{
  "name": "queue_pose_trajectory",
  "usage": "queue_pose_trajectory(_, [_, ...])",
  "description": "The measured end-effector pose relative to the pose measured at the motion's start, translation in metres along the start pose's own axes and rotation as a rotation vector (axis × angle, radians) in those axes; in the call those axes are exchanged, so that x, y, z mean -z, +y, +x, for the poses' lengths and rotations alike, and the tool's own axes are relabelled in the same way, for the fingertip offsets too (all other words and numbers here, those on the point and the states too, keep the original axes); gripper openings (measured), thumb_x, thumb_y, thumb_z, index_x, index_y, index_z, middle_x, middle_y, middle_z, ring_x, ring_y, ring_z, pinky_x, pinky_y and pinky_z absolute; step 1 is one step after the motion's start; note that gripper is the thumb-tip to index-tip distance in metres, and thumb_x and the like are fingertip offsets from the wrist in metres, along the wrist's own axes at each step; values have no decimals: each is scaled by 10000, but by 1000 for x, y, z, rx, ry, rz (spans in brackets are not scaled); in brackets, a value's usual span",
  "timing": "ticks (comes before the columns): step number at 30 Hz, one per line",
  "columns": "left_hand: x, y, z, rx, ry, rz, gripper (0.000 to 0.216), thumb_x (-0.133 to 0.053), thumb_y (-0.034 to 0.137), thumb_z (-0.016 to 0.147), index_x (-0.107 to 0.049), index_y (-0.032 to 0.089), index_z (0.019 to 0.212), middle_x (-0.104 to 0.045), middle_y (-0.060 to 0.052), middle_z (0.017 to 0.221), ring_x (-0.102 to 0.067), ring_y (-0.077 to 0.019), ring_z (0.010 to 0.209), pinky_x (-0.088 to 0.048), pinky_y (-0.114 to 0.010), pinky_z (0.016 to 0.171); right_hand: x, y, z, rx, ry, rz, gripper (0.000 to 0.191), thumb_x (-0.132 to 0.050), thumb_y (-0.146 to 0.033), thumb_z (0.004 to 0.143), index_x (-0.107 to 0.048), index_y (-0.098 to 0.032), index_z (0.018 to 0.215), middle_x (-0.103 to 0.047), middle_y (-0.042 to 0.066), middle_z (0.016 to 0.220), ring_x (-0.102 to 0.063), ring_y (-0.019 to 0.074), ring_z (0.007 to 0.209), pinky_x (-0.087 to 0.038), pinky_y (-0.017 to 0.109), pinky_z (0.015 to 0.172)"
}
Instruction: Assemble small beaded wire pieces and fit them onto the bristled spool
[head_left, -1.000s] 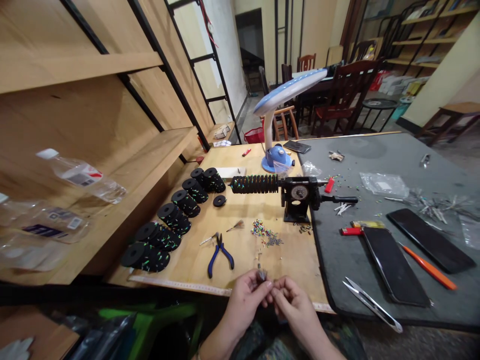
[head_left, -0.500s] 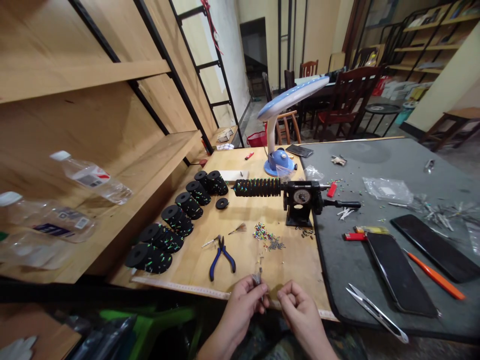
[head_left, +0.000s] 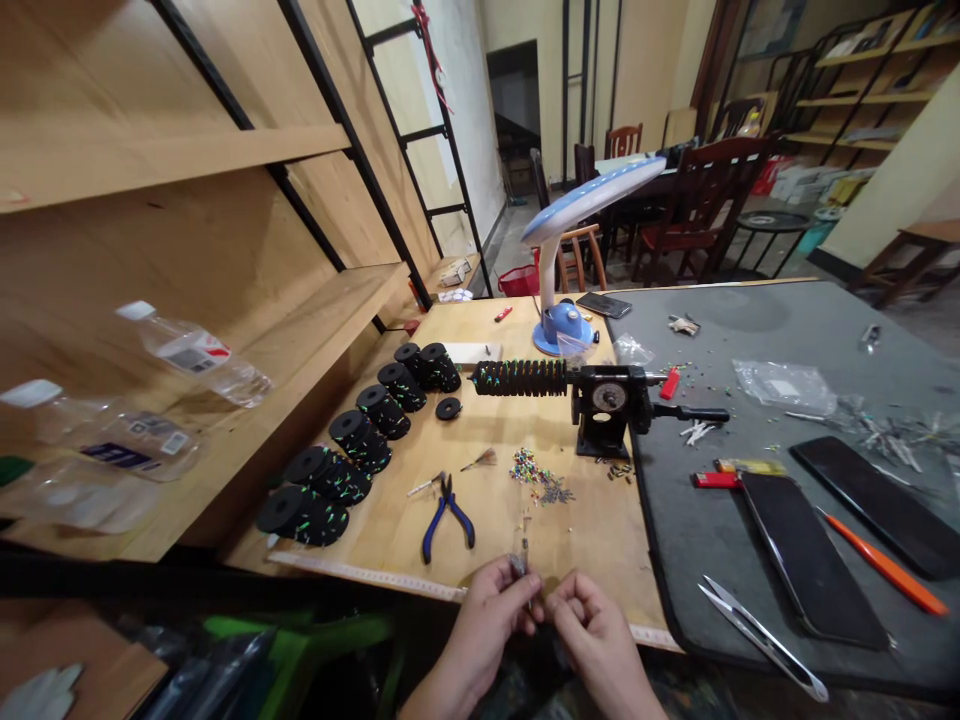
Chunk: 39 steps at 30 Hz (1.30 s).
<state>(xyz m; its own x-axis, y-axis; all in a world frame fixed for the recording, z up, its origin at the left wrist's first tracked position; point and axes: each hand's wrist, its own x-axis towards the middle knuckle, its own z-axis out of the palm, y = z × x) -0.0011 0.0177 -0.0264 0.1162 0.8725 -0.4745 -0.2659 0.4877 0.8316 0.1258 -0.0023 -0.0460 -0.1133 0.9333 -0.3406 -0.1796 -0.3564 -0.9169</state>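
My left hand is closed in a pinch on a small bundle of thin metal pieces at the near edge of the wooden board. My right hand sits beside it, fingers curled and pinched together; what they hold is too small to make out. Just beyond the hands lie blue-handled pliers and a little heap of coloured beads.
A black hand-crank winder carries a row of black spools; more spool stacks line the board's left. Two phones, scissors, an orange pen and lighters lie on the grey mat. Bottles rest on the shelf; a lamp stands behind.
The hands parted slightly half a second ago, then drew close again. The view has shifted a little, moving everything on the table slightly right and down.
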Motion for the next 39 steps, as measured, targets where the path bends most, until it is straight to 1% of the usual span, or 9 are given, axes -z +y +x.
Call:
queue_pose_trajectory(7, [-1, 0, -1, -7, -8, 0, 316, -790, 363, 647, -583, 127, 685, -580, 17, 568, -533, -91, 497, -376, -177, 434, -2, -3, 0, -26, -16, 0, 487, -643, -656, 671, -476, -201, 637, -365, -116, 413, -240, 43, 365, -160, 185, 378])
queue_pose_trajectory(13, [2, -2, 0, -15, -17, 11, 310, -775, 364, 669, -583, 122, 697, -587, 10, 572, -541, -94, 506, -382, -178, 441, -2, -3, 1, -22, -4, 3, 505, -641, -675, 656, -465, -205, 611, -363, -118, 403, -235, 37, 349, -163, 179, 363])
queue_pose_trajectory(17, [2, -2, 0, -31, -27, 38, 307, -760, 368, 691, -576, 123, 705, -586, 10, 573, -544, -95, 512, -386, -175, 444, -2, -3, 2, -13, 4, 27, 535, -637, -708, 645, -470, -201, 616, -415, -105, 416, -255, 33, 342, -174, 172, 355])
queue_pose_trajectory(20, [1, -1, -2, -54, -38, 91, 322, -744, 397, 710, -557, 135, 702, -584, 14, 560, -541, -95, 505, -395, -176, 450, -1, -2, 3, -9, 9, 55, 550, -631, -728, 641, -471, -202, 633, -452, -96, 422, -272, 33, 333, -180, 165, 342])
queue_pose_trajectory(25, [-3, 5, -6, -120, -41, 231, 383, -738, 475, 696, -546, 144, 709, -569, 22, 543, -537, -102, 490, -418, -189, 454, 1, 5, 8, -24, -12, 97, 558, -616, -745, 648, -478, -207, 703, -435, -115, 358, -257, 37, 287, -185, 157, 312])
queue_pose_trajectory(29, [-4, 6, -7, -148, -48, 288, 400, -716, 507, 708, -542, 147, 706, -556, 24, 550, -537, -101, 491, -426, -189, 455, 2, 10, 11, -50, -19, 89, 575, -603, -759, 648, -481, -206, 748, -439, -118, 324, -261, 39, 261, -209, 151, 300])
queue_pose_trajectory(34, [-5, 6, -8, -135, -54, 329, 381, -711, 489, 716, -533, 153, 701, -542, 27, 550, -543, -107, 494, -435, -194, 460, 5, 8, 10, -61, -2, 88, 586, -600, -769, 639, -473, -207, 746, -439, -119, 311, -269, 37, 251, -214, 141, 292])
queue_pose_trajectory(39, [-4, 7, -9, -133, -63, 328, 321, -703, 437, 737, -549, 155, 721, -538, 26, 576, -547, -115, 519, -436, -200, 480, 8, 3, 11, -64, 28, 111, 589, -603, -781, 615, -457, -218, 711, -415, -128, 297, -242, 40, 240, -218, 148, 282])
